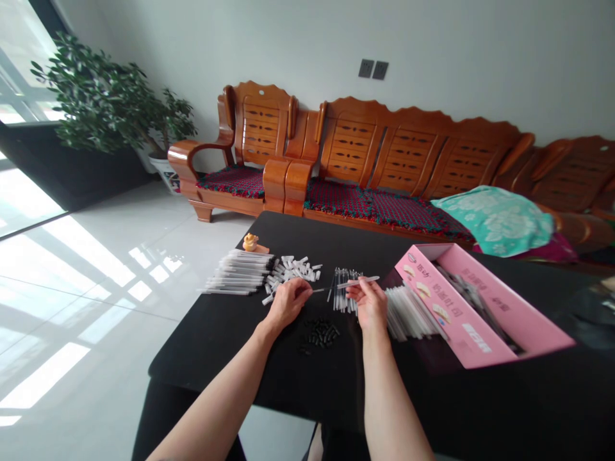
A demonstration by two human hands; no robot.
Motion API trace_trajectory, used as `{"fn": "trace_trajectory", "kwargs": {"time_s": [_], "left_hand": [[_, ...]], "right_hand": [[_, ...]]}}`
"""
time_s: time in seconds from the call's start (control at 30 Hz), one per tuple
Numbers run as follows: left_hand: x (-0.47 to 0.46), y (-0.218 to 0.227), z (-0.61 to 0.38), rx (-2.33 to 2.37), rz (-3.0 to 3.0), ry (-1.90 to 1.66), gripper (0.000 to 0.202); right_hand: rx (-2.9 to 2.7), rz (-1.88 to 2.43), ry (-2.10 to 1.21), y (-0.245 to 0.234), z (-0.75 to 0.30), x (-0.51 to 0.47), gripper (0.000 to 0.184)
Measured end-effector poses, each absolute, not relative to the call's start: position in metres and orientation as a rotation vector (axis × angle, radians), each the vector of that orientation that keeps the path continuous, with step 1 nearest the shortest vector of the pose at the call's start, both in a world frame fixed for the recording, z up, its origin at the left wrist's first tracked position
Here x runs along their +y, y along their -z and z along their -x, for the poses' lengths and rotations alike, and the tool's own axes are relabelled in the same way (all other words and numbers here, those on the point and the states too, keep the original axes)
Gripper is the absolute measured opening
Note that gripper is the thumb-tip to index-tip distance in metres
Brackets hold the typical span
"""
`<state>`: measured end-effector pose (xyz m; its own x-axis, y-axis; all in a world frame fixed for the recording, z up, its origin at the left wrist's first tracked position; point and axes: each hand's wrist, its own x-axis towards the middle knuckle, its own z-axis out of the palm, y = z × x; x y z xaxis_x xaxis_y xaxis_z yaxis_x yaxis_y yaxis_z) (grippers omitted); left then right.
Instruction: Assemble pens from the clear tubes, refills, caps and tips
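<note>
Above the black bench [298, 234], the hands are apart: the left hand [288, 302] pinches a thin pen refill [319, 291], the right hand [369, 302] grips a translucent pen barrel [358, 282]. The refill points toward the barrel; whether its end is inside, I cannot tell. Loose refills [342, 298] lie between the hands, small black plugs [323, 333] nearer the person, white caps [288, 269] beyond the left hand, more barrels [413, 314] beside the pink box [464, 323].

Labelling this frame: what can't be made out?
Head view:
Pink box: lower contents, hidden by its near wall.
Small black pieces: exact count, too small, dark on dark table.
Thin rod: left end, hidden by left hand.
Dark item at right edge: blurred, cut off.
</note>
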<state>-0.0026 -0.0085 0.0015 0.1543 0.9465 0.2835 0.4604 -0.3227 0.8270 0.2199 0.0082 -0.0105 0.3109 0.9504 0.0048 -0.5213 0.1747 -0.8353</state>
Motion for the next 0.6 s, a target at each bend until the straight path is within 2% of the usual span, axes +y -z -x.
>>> {"fn": "trace_trajectory", "kwargs": {"time_s": [0.2,0.37,0.5,0.6], "left_hand": [[-0.013,-0.002,-0.009,1.266,-1.895,-1.107,0.018],[-0.003,0.000,0.016,1.616,-1.673,-1.380,0.026],[0.006,0.000,0.039,1.879,-1.634,-1.429,0.022],[0.009,0.001,0.047,1.899,-1.750,-1.307,0.017]], "right_hand": [[-0.730,0.838,-1.475,0.007,-0.208,0.002,0.021],[-0.410,0.664,-1.244,0.009,-0.229,0.007,0.001],[-0.421,0.655,-1.277,0.010,-0.232,0.008,0.004],[-0.428,0.674,-1.336,0.010,-0.227,0.007,0.007]]}}
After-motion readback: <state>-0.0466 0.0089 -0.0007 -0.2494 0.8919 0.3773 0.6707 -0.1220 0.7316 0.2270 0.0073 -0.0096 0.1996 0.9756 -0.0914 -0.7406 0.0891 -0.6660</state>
